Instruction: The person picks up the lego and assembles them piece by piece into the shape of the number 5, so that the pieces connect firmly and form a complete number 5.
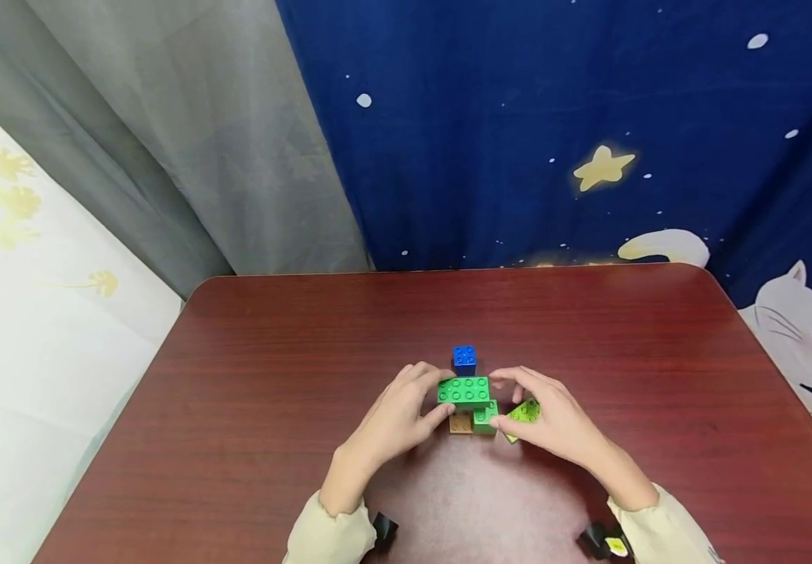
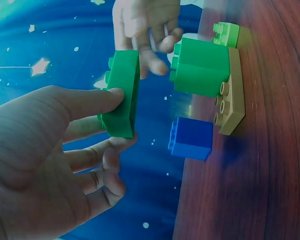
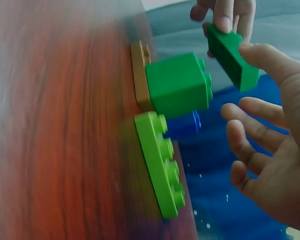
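My left hand [image 1: 402, 411] pinches a long green brick [image 1: 463, 392] between thumb and fingers, holding it raised off the table. Below it, a tall green block [image 2: 202, 67] sits on one end of a tan plate [image 2: 235, 95], whose other studs show bare in the left wrist view. Fingers apart, my right hand [image 1: 553, 417] is at the right of the raised brick and grips nothing. In the right wrist view its thumb overlaps the brick's end; whether they touch I cannot tell. Partly covered by that hand in the head view, a lime plate [image 3: 157, 165] lies on the table.
Beyond the tan plate stands a small blue brick [image 1: 464, 360]. All of this is on a dark red wooden table [image 1: 293, 352]. A grey curtain [image 1: 187, 117] and a blue starred curtain [image 1: 483, 117] hang behind the table's far edge.
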`<state>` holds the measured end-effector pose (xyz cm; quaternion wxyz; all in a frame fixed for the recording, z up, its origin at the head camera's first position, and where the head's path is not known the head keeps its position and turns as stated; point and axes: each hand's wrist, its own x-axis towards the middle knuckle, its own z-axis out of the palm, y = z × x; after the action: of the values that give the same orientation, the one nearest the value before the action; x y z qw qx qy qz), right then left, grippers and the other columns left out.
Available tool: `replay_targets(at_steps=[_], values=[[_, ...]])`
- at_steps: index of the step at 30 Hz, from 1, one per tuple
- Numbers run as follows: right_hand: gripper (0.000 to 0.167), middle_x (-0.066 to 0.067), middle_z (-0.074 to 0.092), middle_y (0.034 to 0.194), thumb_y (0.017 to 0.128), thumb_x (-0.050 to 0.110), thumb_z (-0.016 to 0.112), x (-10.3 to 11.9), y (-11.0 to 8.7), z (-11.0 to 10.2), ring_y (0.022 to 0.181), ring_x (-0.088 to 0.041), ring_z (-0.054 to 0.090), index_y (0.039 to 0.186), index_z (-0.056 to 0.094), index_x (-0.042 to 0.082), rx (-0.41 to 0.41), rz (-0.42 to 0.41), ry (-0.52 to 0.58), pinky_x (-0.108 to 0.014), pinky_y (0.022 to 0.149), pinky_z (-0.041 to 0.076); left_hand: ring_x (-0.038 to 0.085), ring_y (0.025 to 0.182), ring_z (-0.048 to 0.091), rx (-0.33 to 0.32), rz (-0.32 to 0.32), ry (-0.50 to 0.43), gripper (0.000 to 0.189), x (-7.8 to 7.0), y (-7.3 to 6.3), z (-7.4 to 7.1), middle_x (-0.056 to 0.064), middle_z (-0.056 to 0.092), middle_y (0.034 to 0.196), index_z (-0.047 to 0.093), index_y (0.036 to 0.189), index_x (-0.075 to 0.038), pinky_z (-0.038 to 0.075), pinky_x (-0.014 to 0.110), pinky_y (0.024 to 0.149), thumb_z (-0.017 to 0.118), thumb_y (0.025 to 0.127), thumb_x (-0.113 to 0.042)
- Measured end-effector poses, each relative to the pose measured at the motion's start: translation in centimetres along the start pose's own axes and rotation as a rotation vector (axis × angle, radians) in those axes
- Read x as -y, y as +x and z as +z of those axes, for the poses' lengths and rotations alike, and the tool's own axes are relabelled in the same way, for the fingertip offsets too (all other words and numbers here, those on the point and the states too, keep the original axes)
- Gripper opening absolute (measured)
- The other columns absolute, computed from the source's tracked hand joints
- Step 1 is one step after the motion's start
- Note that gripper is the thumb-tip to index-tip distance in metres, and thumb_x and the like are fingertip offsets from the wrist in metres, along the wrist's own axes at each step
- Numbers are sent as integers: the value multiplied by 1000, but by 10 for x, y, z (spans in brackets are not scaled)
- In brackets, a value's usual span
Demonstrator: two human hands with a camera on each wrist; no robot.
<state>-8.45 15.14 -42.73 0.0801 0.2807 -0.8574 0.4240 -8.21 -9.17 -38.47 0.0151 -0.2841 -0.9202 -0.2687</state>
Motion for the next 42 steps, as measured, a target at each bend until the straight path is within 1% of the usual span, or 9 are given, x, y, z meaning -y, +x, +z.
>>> replay_targets(at_steps=[3, 8, 15, 21, 25, 29, 37, 42], values=[[43, 5, 54, 79, 74, 19, 79, 4, 1, 3, 72, -12, 53, 112, 60, 20, -44, -32, 19, -30, 61, 43, 13, 95, 49, 17, 2, 0, 35, -2, 0, 0, -2, 58, 105, 61, 117, -10, 45, 29, 79, 68, 86, -24], [40, 6, 56, 82, 73, 13, 79, 6, 2, 4, 73, -10, 52, 108, 62, 20, -87, -58, 31, -30, 60, 45, 12, 96, 50, 31, 3, 14, 37, -5, 0, 0, -3, 58, 106, 62, 117, -11, 45, 29, 80, 69, 85, -27], [38, 6, 55, 82, 74, 13, 78, 5, 1, 2, 73, -12, 52, 107, 62, 20, -64, -55, 51, -27, 56, 42, 13, 96, 50, 49, 1, 32, 38, -7, 0, 0, -2, 58, 107, 62, 118, -10, 45, 28, 80, 69, 85, -28], [36, 7, 55, 80, 73, 14, 79, 2, 3, 3, 72, -11, 51, 104, 62, 21, -70, -48, 27, -28, 59, 42, 13, 96, 50, 46, -16, 40, 40, -6, 2, 1, -2, 58, 107, 60, 118, -10, 46, 28, 79, 70, 84, -28], [36, 7, 56, 81, 73, 13, 78, 1, 2, 4, 73, -13, 52, 104, 62, 20, -62, -45, 23, -30, 61, 44, 13, 95, 50, 41, -13, 45, 39, -4, 2, 2, -3, 59, 106, 60, 116, -11, 46, 28, 79, 71, 83, -29], [35, 7, 56, 81, 72, 13, 79, 1, 2, 4, 73, -12, 52, 102, 62, 19, -46, -43, 14, -32, 64, 46, 13, 94, 50, 45, 0, 55, 37, -2, 2, 4, -3, 60, 105, 61, 112, -12, 46, 27, 78, 72, 82, -30], [36, 8, 56, 84, 69, 11, 80, -1, 1, -1, 73, -12, 53, 100, 62, 16, -6, -63, 6, -32, 63, 46, 11, 89, 48, 80, 11, 55, 37, -2, 3, 7, -4, 59, 102, 62, 111, -12, 44, 23, 72, 73, 81, -30], [35, 6, 56, 83, 71, 13, 79, -1, 1, -1, 74, -14, 53, 101, 61, 17, 31, -51, 7, -31, 63, 46, 10, 89, 49, 91, -14, 53, 37, -3, 3, 8, -5, 59, 102, 62, 111, -12, 44, 24, 72, 74, 80, -30]])
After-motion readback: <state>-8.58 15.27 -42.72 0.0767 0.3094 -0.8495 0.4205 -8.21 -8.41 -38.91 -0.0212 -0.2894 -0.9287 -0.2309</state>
